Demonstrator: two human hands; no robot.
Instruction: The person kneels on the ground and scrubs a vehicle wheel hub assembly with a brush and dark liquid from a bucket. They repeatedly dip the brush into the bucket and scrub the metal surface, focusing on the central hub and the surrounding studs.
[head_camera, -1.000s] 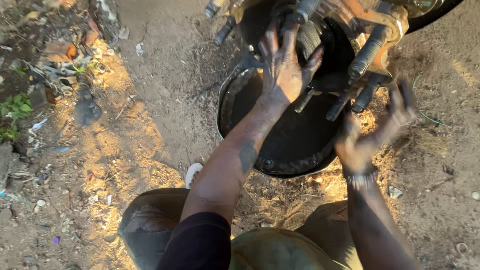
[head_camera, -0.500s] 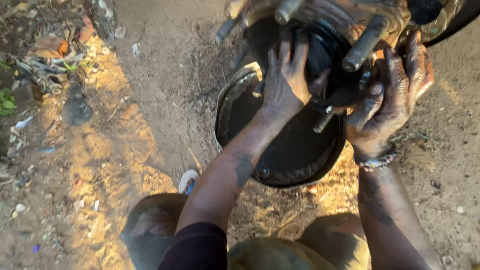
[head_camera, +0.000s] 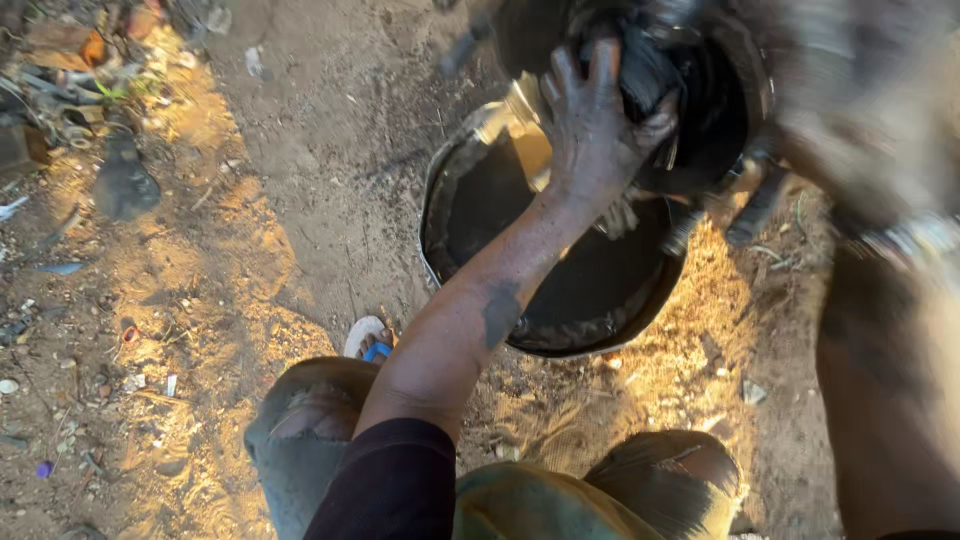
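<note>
Right hand (head_camera: 850, 130) swung up, now blurred, grip unreadable; left hand (head_camera: 590, 125) stays spread on greasy hub (head_camera: 700, 100) over pan (head_camera: 450, 200).

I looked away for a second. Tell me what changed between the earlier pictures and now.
The right hand came up from beside the pan onto the greasy wheel hub and is now motion-blurred. The left hand stayed pressed on the hub's front. The black pan stayed on the dirt beneath.

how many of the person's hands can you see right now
2. The left hand presses on the dark greasy hub above the black pan; the right hand is a blur at upper right.
</note>
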